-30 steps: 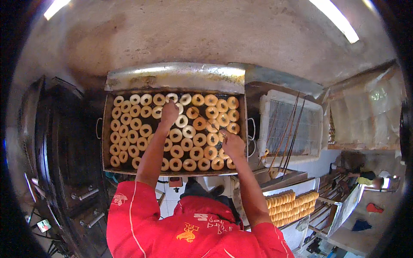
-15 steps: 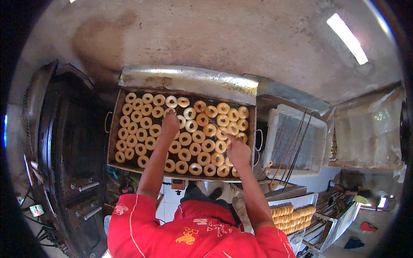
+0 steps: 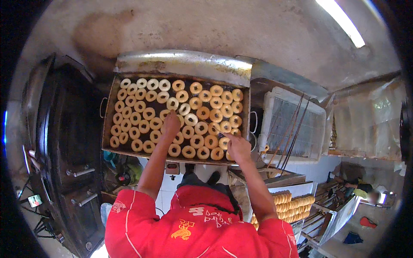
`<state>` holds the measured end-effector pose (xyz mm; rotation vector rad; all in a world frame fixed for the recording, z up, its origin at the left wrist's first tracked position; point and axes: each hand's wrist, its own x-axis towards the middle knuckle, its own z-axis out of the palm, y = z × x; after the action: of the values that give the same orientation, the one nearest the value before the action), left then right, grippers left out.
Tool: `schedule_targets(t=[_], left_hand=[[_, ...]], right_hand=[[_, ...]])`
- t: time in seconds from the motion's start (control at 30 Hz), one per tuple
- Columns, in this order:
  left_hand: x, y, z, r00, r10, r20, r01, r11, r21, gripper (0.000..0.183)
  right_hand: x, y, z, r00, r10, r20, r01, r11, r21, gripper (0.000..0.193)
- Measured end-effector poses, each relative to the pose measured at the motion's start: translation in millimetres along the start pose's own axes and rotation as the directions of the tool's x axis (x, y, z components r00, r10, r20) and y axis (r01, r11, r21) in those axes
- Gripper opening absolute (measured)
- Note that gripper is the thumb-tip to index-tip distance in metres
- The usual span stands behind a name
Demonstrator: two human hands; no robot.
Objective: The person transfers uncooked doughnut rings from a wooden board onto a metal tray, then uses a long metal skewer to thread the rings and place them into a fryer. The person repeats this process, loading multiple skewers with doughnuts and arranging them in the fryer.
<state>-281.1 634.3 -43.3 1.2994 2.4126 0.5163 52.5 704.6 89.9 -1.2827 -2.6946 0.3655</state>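
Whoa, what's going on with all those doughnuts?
The person in the red shirt has the left hand over the middle of a wide metal pan full of ring doughnuts, the right hand near its right side. Doughnuts on the right look golden; some top-left ones are paler. More doughnuts lie in rows outside it.

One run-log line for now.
left hand: over middle of pan, grip unclear | right hand: at pan's right side, grip unclear | dough rings: pale to golden

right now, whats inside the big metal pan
Many dough rings, pale to golden brown, lie in the metal pan with dark gaps between them. The left hand and right hand hide parts of it; what lies beneath the rings is hidden.
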Motion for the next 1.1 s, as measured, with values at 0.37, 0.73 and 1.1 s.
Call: schedule_targets(t=[0.37, 0.73, 1.1], left_hand=[[-74, 34, 13, 0.998, 0.054, 0.014, -0.053, 0.997, -0.057, 0.031], [-111, 77, 39, 0.996, 0.083, 0.036, -0.083, 0.996, -0.027, 0.018], [-15, 17, -12, 0.994, 0.084, -0.076, -0.071, 0.985, 0.158, 0.035]], right_hand=[[-56, 24, -44, 0.990, 0.108, 0.086, -0.109, 0.994, 0.011, 0.039], [-87, 56, -59, 0.987, 0.076, 0.142, -0.082, 0.996, 0.033, 0.038], [-28, 32, -2, 0.988, -0.131, 0.086, 0.138, 0.987, -0.080, 0.055]])
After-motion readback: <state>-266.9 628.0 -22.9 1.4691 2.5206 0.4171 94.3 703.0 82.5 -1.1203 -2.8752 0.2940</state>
